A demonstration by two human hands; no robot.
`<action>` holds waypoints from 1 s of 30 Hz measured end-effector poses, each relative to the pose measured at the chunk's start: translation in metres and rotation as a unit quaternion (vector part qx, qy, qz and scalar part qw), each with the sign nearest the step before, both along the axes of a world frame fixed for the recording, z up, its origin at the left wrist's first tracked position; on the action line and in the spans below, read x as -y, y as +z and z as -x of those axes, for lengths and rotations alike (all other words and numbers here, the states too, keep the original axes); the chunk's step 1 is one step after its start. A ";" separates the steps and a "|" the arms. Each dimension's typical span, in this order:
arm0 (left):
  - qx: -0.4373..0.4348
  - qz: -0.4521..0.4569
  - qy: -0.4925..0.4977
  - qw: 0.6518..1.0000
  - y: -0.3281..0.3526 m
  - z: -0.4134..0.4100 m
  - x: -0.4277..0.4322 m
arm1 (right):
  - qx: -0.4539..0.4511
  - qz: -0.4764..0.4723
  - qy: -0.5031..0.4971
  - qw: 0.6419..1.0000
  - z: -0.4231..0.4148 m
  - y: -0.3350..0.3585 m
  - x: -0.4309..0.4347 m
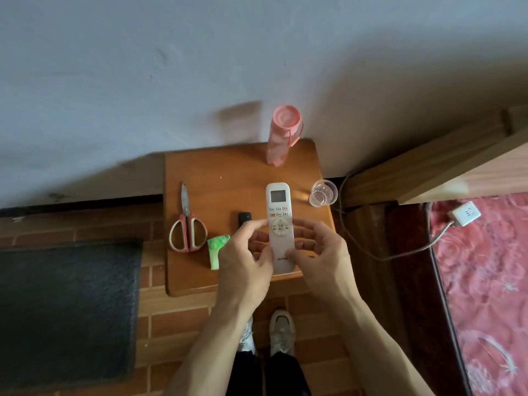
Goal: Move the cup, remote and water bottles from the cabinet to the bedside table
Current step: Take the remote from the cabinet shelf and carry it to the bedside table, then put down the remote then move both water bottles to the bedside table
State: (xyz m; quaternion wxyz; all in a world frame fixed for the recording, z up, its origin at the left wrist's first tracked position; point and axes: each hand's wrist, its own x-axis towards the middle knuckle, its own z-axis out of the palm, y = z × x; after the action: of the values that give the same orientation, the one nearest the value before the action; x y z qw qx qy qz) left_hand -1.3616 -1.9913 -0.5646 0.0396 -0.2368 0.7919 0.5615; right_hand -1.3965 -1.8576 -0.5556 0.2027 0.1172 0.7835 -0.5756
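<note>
Wooden bench against a grey wall. Gripping remote by its lower half between left hand and right hand, fingers curled, over near edge; long axis front to back, screen end toward wall. Beyond: pink bottle, upright; clear cup right. Scissors, green packet left.

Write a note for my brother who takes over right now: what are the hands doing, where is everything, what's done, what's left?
Left hand and right hand: both grip the lower half of the white remote, over the front of the bedside table; I cannot tell if it touches the wood.
Pink water bottle: upright at the table's back edge. Clear cup: upright at its right edge.
Done: cup and one bottle placed.
Left: release the remote; only one bottle shows here, so another probably needs fetching. Cabinet out of view.
</note>
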 end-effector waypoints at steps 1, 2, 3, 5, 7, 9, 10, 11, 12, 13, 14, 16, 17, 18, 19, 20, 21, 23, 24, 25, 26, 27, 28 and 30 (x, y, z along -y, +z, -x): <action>0.007 -0.003 0.001 1.000 -0.012 0.002 0.000 | 0.003 -0.003 0.006 1.000 0.003 -0.012 0.000; 0.013 -0.006 0.002 1.000 -0.024 0.003 0.000 | 0.009 -0.006 0.010 1.000 0.004 -0.024 0.000; 0.018 -0.009 0.003 1.000 -0.037 0.005 0.000 | 0.013 -0.011 0.013 1.000 0.007 -0.038 -0.001; 0.033 -0.016 0.005 0.999 -0.060 0.009 -0.001 | 0.021 -0.022 0.016 0.999 0.011 -0.061 -0.003; 0.052 -0.026 0.008 0.998 -0.082 0.012 -0.004 | 0.029 -0.029 0.022 0.999 0.015 -0.084 -0.004; 0.065 -0.021 0.004 0.998 -0.101 0.015 -0.006 | 0.032 -0.039 0.028 0.998 0.018 -0.102 -0.004; 0.069 -0.014 -0.002 0.998 -0.111 0.016 -0.007 | 0.032 -0.045 0.031 0.998 0.019 -0.112 -0.004; 0.074 -0.007 -0.007 0.997 -0.119 0.017 -0.008 | 0.033 -0.051 0.033 0.998 0.020 -0.120 -0.005; 0.079 -0.002 -0.008 0.997 -0.127 0.019 -0.008 | 0.034 -0.057 0.035 0.997 0.021 -0.128 -0.005; 0.085 0.000 -0.009 0.996 -0.133 0.020 -0.009 | 0.036 -0.063 0.037 0.997 0.022 -0.135 -0.005; 0.090 -0.001 -0.010 0.996 -0.139 0.021 -0.010 | 0.037 -0.069 0.039 0.996 0.022 -0.141 -0.005; 0.102 -0.002 -0.012 0.995 -0.148 0.023 -0.011 | 0.037 -0.079 0.041 0.995 0.023 -0.151 -0.005; 0.110 -0.001 -0.014 0.994 -0.153 0.024 -0.011 | 0.039 -0.084 0.044 0.995 0.024 -0.156 -0.006; 0.117 -0.001 -0.016 0.993 -0.157 0.024 -0.011 | 0.042 -0.089 0.048 0.994 0.024 -0.159 -0.006; 0.123 -0.001 -0.020 0.992 -0.161 0.024 -0.012 | 0.045 -0.092 0.051 0.993 0.024 -0.163 -0.006; 0.129 -0.001 -0.024 0.991 -0.163 0.025 -0.012 | 0.047 -0.096 0.054 0.993 0.024 -0.166 -0.006; 0.133 0.000 -0.029 0.991 -0.164 0.025 -0.013 | 0.050 -0.099 0.056 0.992 0.023 -0.168 -0.006; 0.139 0.012 -0.037 0.990 -0.167 0.024 -0.016 | 0.050 -0.107 0.062 0.991 0.022 -0.171 -0.006; 0.143 0.022 -0.039 0.989 -0.168 0.024 -0.018 | 0.048 -0.112 0.065 0.990 0.022 -0.172 -0.005; 0.147 0.029 -0.039 0.988 -0.169 0.023 -0.020 | 0.046 -0.116 0.068 0.990 0.022 -0.173 -0.005; 0.150 0.034 -0.039 0.987 -0.169 0.023 -0.021 | 0.044 -0.120 0.070 0.989 0.022 -0.174 -0.005; 0.150 0.034 -0.038 0.987 -0.170 0.022 -0.022 | 0.043 -0.123 0.071 0.989 0.022 -0.176 -0.004; 0.151 0.034 -0.038 0.987 -0.169 0.022 -0.023 | 0.041 -0.125 0.071 0.989 0.022 -0.177 -0.004; 0.154 0.035 -0.035 0.987 -0.167 0.022 -0.024 | 0.038 -0.133 0.076 0.988 0.023 -0.179 -0.003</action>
State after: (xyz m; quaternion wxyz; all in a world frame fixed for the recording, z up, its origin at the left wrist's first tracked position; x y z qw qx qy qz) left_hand -1.3835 -1.9669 -0.7320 0.1729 -0.2939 0.8031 0.4887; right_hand -1.4190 -1.8543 -0.7344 0.2580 0.1054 0.8513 -0.4446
